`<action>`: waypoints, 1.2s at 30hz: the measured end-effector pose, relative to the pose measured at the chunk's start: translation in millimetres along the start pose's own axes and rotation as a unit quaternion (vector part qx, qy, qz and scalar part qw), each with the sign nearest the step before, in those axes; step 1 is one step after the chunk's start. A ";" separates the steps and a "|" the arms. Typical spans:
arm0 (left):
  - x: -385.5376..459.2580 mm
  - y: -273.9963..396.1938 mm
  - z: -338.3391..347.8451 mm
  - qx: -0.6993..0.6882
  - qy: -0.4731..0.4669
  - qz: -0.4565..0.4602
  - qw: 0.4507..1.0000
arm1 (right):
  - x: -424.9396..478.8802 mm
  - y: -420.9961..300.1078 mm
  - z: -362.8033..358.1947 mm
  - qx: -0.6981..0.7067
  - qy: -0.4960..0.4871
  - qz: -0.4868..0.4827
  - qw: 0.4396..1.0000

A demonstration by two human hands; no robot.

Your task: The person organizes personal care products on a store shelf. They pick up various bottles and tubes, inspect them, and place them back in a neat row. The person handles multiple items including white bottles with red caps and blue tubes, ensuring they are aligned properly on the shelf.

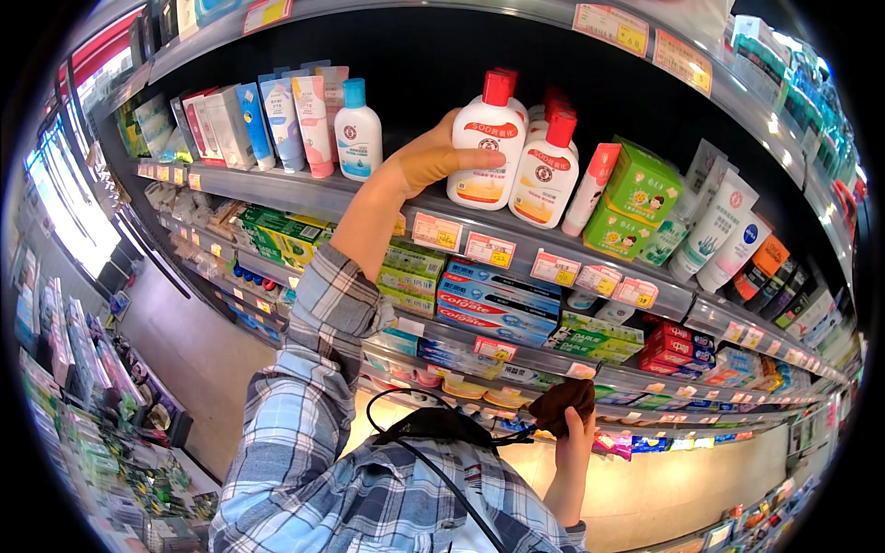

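My left hand (432, 160) is closed round a white lotion bottle (477, 185) with a red cap, its thumb across the front; the other fingers are hidden behind. The bottle stands upright at the front of the upper shelf. Beside it on the right stands a like white bottle (543, 181), with more red-capped ones behind. Further left is a white bottle with a blue cap (357, 135). Low in front of me, my right hand (575, 432) holds a dark brown cloth (563, 406), apart from the shelf goods.
A red and pink tube (589, 190) and stacked green boxes (626, 200) stand right of the bottles. Upright tubes (280, 124) line the left. The shelf edge (387, 200) carries price tags. Toothpaste boxes (494, 301) fill the shelf below. Another shelf edge (442, 8) runs overhead.
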State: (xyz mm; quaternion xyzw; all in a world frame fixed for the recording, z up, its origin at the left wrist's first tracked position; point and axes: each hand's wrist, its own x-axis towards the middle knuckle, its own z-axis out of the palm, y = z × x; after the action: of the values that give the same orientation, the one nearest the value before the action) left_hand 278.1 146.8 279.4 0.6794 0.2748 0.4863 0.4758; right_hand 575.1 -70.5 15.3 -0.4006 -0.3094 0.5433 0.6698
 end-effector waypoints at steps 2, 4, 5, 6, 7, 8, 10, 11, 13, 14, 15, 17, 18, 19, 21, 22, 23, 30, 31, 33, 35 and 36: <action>-0.3 -0.5 1.1 0.012 0.014 0.005 1.000 | -0.2 -0.1 0.6 -0.006 0.005 0.002 1.000; 3.9 -5.7 -3.0 0.022 0.008 0.013 1.000 | 0.5 -3.7 5.1 -0.014 0.009 0.003 1.000; 5.4 -7.0 -4.5 0.027 0.005 0.016 0.999 | 1.0 -3.8 5.5 -0.010 0.003 0.002 1.000; 4.8 -6.6 -4.9 0.026 0.003 0.017 1.000 | 1.1 -3.5 5.4 -0.006 -0.003 0.000 1.000; 4.1 -4.9 -2.5 0.023 -0.001 0.018 1.000 | 1.0 -3.2 5.1 -0.001 -0.007 -0.002 1.000; 4.9 -4.0 -1.2 0.020 -0.006 0.019 1.000 | 0.8 -3.4 5.4 -0.001 0.001 -0.001 1.000; 9.2 -14.1 -8.5 0.025 0.000 0.025 0.999 | 0.0 -4.0 7.8 0.000 0.009 0.005 1.000; 10.8 -17.3 -11.3 0.028 0.002 0.028 0.999 | 0.0 -4.3 9.3 -0.001 0.008 0.002 1.000; 6.1 -15.5 -8.6 0.055 0.046 0.016 0.997 | -0.2 -4.0 10.9 -0.004 0.009 -0.002 1.000; 4.5 -14.4 -7.4 0.068 0.068 0.010 0.995 | -0.1 -2.4 10.2 -0.003 0.010 -0.005 1.000; 5.0 -13.6 -6.8 0.068 0.076 0.012 0.995 | -0.6 -0.5 8.8 -0.002 0.013 -0.009 1.000; 6.4 -12.9 -5.5 0.069 0.092 0.015 0.993 | -0.8 1.4 7.8 -0.002 0.012 -0.013 1.000; 7.5 -14.1 -5.9 0.065 0.102 0.014 0.993 | -1.2 1.8 7.6 -0.003 0.010 -0.013 1.000; 9.2 -16.1 -7.1 0.061 0.113 0.013 0.992 | -1.9 2.1 7.9 -0.003 0.006 -0.013 1.000; 8.9 -17.1 -7.8 0.049 0.126 0.013 0.991 | -3.5 1.1 10.7 -0.005 0.011 -0.007 1.000; 7.7 -16.0 -7.2 0.041 0.128 0.014 0.991 | -4.2 0.7 12.2 -0.005 0.014 -0.004 1.000; 6.5 -14.8 -6.8 0.033 0.131 0.015 0.991 | -3.9 1.3 12.2 -0.006 0.011 -0.006 1.000; 11.7 -19.1 -22.0 0.065 0.090 0.052 0.992 | -7.3 4.7 13.0 -0.016 0.011 -0.023 1.000; 9.3 -19.5 -18.9 0.030 0.084 0.049 0.995 | -9.0 3.8 10.5 -0.018 0.016 -0.028 0.999; 9.8 -22.9 -25.1 0.035 0.082 0.033 0.995 | -8.1 -3.0 10.0 -0.040 0.051 -0.056 0.996; 6.6 -24.4 -30.3 0.049 0.080 0.038 0.995 | -4.3 -11.0 -1.0 -0.030 0.070 -0.097 0.992; 5.4 -23.6 -31.6 0.070 0.074 0.049 0.994 | -3.8 -18.1 -2.9 -0.028 0.097 -0.109 0.989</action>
State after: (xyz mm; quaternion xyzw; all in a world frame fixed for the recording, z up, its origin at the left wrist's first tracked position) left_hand 253.2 172.7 262.4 0.6859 0.3091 0.5379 0.3804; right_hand 585.4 -76.4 29.8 -0.4336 -0.2998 0.4172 0.7404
